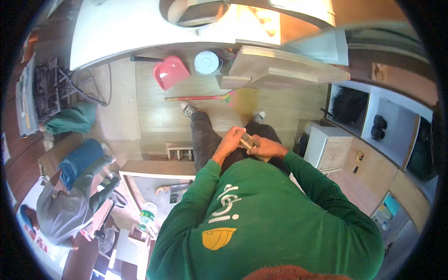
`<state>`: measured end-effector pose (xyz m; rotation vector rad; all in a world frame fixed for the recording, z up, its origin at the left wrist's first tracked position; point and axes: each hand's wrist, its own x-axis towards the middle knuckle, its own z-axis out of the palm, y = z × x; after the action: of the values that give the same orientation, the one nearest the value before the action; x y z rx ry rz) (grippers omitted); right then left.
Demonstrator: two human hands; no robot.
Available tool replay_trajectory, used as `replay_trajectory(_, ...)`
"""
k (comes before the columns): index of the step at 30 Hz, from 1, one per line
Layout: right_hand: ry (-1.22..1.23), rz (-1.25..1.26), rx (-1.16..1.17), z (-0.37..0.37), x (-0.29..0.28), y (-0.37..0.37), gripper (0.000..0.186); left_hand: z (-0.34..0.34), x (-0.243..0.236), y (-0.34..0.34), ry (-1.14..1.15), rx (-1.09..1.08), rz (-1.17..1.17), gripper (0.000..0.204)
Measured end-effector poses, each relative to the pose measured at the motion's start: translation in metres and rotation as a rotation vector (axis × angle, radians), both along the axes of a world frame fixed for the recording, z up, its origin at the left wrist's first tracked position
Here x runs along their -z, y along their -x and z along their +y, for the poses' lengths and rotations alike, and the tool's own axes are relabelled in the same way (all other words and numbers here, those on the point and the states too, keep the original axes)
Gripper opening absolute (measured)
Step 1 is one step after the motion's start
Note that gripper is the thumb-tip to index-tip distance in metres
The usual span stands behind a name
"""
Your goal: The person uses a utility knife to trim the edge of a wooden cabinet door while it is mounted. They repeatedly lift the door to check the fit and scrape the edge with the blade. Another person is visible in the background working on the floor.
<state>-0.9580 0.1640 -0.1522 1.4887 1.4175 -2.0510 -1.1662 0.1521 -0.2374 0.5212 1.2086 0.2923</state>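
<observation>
In front of my body, over my lap, my left hand (230, 143) and my right hand (267, 148) come together around a small brownish-yellow, block-like object (247, 141). Its exact kind is too small to make out. My left fingers close on its upper left side, while the right fingers grip it from the lower right. Green sleeves cover both forearms. Past the hands, a broom (196, 98) with a red handle and yellow bristles lies on the floor between my shoes.
A red dustpan (171, 73) and a white round bucket (206, 63) stand ahead, beside wooden boards (280, 67). A small white cabinet (329, 148) is at right. Left, a saw (172, 188) lies on a worktop near a bottle (148, 214); another person (70, 210) bends beyond.
</observation>
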Motion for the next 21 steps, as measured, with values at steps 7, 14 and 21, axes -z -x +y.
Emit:
replay_trajectory(7,-0.018,-0.043,0.151,-0.052,-0.061,-0.131,0.068,0.014,-0.043,-0.082,-0.259,0.544,0.002,0.051)
replay_trajectory(14,-0.006,-0.339,0.986,-0.152,-0.069,-0.237,0.083,0.052,-0.058,-0.139,-0.860,1.035,0.191,0.050)
replay_trajectory(21,-0.133,-0.392,1.410,-0.281,-0.080,-0.211,0.097,0.093,-0.025,-0.140,-0.908,1.433,0.165,0.054)
